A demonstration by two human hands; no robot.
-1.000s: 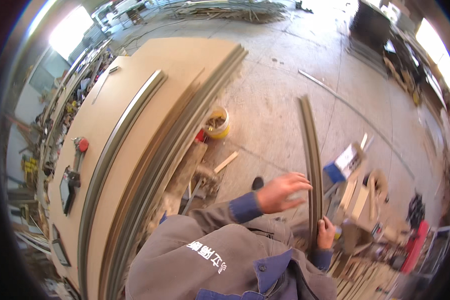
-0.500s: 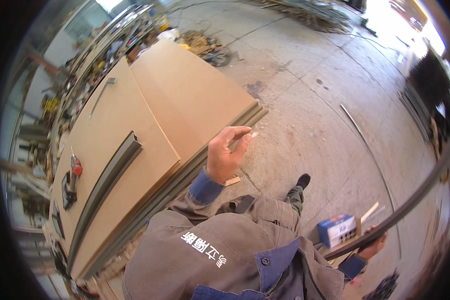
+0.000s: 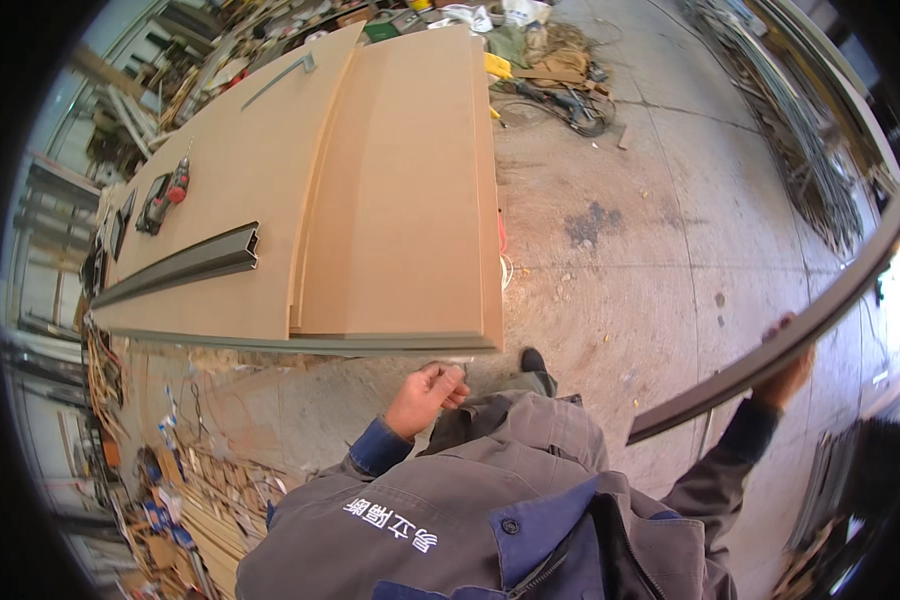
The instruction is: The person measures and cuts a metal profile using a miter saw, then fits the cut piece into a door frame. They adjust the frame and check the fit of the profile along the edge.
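Two hands were at work, well apart from each other. The right hand [image 3: 785, 375] was out at the person's right side, its fingers wrapped over a long dark metal channel [image 3: 770, 350] and clamped on it from behind; only the fingertips and part of the palm showed past the bar. That channel ran slantwise from near the grey jacket [image 3: 450, 530] up and out toward the right rim of the view, held in the air above the concrete floor [image 3: 610, 250]. The left hand [image 3: 428, 395] hung in front of the chest with its fingers curled loosely inward, almost a fist, and held nothing that could be seen. It was just below the near edge of a stack of tan fibreboard sheets [image 3: 390, 200] lying flat on a bench. On the lower sheet, at the left, lay a second dark metal channel [image 3: 185, 262], and farther up a red and black power drill [image 3: 165, 195]. One dark shoe [image 3: 532, 358] showed on the floor just past the board's corner. Offcuts of wood [image 3: 200, 510] littered the ground at lower left.
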